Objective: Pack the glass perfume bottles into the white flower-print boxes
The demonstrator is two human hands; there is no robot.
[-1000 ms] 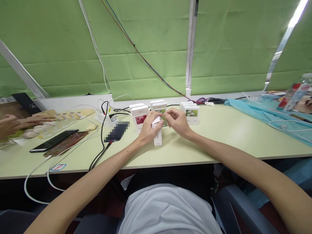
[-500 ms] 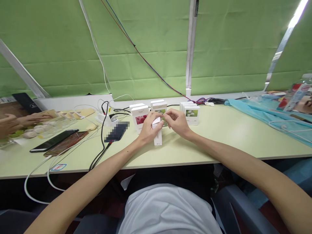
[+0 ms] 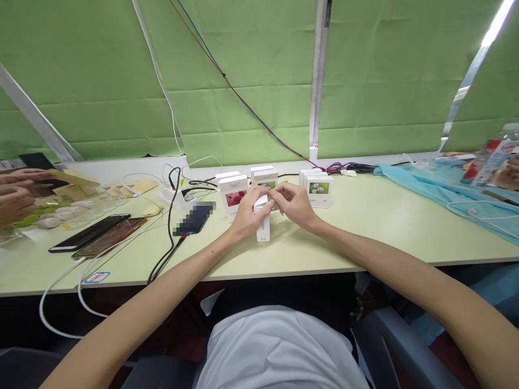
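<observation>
My left hand (image 3: 251,214) is closed around a small white box (image 3: 263,232) that stands edge-on near the middle of the table. At the box's top, the fingertips of my right hand (image 3: 294,203) are pinched together and touch those of my left. Whether they grip a part of the box is hidden. Behind my left hand stand white boxes with a pink flower picture (image 3: 234,198). Another white box (image 3: 264,173) with a green picture rises just beyond my fingers. Right of my hands is a row of white boxes with white flowers on green (image 3: 320,188).
A phone (image 3: 197,219), partly blurred out, lies left of my hands among cables (image 3: 175,216). Two more phones (image 3: 90,233) lie farther left. Another person's hands (image 3: 16,194) hold folded tan card. Blue cloth (image 3: 438,189) and a bottle (image 3: 497,156) are at the right.
My hands and the white box stay almost in place, with only slight finger movement. At far left, the other person's hands have lifted a piece of tan card.
</observation>
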